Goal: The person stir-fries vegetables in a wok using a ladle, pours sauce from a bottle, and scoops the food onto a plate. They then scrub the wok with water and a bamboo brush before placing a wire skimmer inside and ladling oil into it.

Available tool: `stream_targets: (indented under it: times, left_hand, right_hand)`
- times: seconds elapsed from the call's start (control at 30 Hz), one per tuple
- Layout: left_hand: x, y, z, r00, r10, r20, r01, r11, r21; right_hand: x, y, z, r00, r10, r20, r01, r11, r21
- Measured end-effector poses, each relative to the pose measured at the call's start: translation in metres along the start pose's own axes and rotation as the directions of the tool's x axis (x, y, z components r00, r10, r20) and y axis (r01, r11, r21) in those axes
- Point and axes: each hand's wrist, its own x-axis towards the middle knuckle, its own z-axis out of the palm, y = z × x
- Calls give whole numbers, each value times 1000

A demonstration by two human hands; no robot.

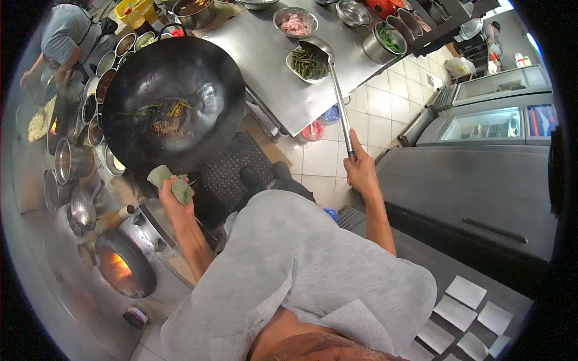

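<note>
My left hand point(176, 195) is closed round a folded green cloth point(160, 175) at the near rim of a large black wok point(208, 81). The wok is lifted off the stove and tilted, with a few green bean pieces and brown bits point(171, 123) stuck to its inside. In my right hand point(361, 168) is the handle of a long metal ladle point(338, 96). The ladle's bowl hangs at the edge of a white dish point(294, 67) of cooked green beans point(310, 65) on the steel table; whether they touch I cannot tell.
Flames burn in the stove ring point(123, 265) at lower left. A skimmer point(83, 207), a brush point(114, 218) and several seasoning pots line the stove. The steel table point(265, 54) bears a bowl of raw meat point(295, 23). Another person point(69, 36) works at upper left.
</note>
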Motion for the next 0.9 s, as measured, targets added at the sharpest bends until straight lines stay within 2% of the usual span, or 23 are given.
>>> stream_targets:
  times: [0.07, 0.13, 0.27, 0.33, 0.37, 0.43, 0.47, 0.5, 0.57, 0.63, 0.67, 0.7, 0.73, 0.77, 0.83, 0.9]
  left_hand:
    - [6, 4, 4, 1000, 12, 18, -12, 1000, 2]
    - [10, 6, 8, 999, 34, 43, -34, 999, 2]
    - [22, 5, 15, 997, 4, 82, -6, 1000, 28]
    - [25, 0, 16, 993, 7, 116, -11, 999, 35]
    - [25, -2, 22, 990, 3, 138, -7, 999, 31]
    - [24, -8, 35, 990, 6, 143, -9, 1000, 23]
    - [23, -11, 45, 992, 10, 128, -10, 1000, 3]
    - [21, -12, 55, 993, 17, 113, -16, 1000, -15]
    - [14, -15, 76, 993, 53, 106, -48, 998, -47]
    - [7, -17, 90, 992, 40, 118, -34, 998, -55]
    - [7, -21, 93, 994, 61, 92, -56, 997, -57]
    - [11, -27, 96, 985, 63, 160, -54, 997, -62]
    - [10, -32, 100, 972, 59, 229, -46, 997, -63]
    - [2, -34, 110, 974, 71, 214, -58, 996, -67]
    - [-13, -31, 136, 950, 176, 257, -162, 984, -73]
    - [-17, -31, 144, 951, 180, 254, -171, 984, -54]
  right_hand:
    - [-3, 4, 5, 1000, -24, -17, 23, 998, -56]
    - [-9, 8, 10, 978, -184, -94, 148, 942, -302]
    - [-17, 9, 13, 975, -196, -100, 153, 931, -331]
    - [-22, 15, 15, 961, -257, -100, 233, 951, -202]
    - [-24, 17, 16, 960, -263, -92, 241, 950, -201]
    - [-27, 21, 17, 987, -157, 24, 153, 982, 111]
    - [-26, 29, 21, 979, -197, 45, 185, 962, 200]
    - [-23, 37, 24, 976, -208, 59, 192, 959, 207]
    - [-14, 49, 31, 944, -280, 177, 196, 903, 382]
    - [10, 60, 47, 914, -332, 233, 219, 888, 405]
    - [28, 70, 62, 888, -410, 206, 336, 887, 315]
    - [48, 75, 74, 852, -492, 182, 453, 865, 218]
    - [63, 74, 87, 846, -494, 202, 457, 866, 204]
    - [75, 65, 91, 837, -503, 216, 463, 861, 211]
    - [100, 46, 94, 715, -686, 137, 670, 728, 144]
    - [107, 25, 83, 709, -684, 168, 676, 728, 113]
